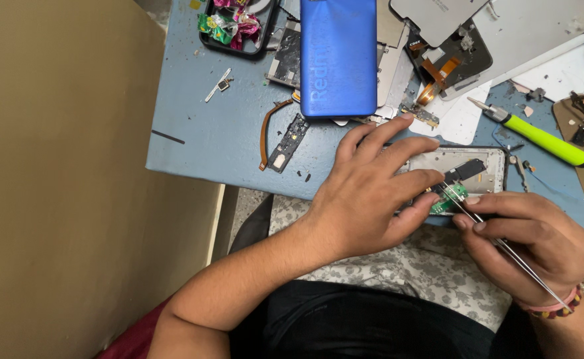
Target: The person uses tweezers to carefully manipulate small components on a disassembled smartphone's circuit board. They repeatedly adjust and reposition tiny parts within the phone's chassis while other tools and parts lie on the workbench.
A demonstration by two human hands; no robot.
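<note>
An opened phone frame [492, 157] lies at the near edge of the blue table [205, 126], with a small green circuit board [453, 198] at its lower end. My left hand [365, 193] rests over the frame's left part, fingers spread, thumb pressing its near edge. My right hand [528, 239] pinches thin metal tweezers [498, 242], whose tips reach the green board. A woven bracelet sits on my right wrist.
A blue phone back cover [338, 56] lies at the far middle. A green-handled screwdriver [538, 136] is at the right. A small black board with an orange flex cable [285, 136], a tray of wrappers [235, 26], and loose phone parts [451, 53] surround them.
</note>
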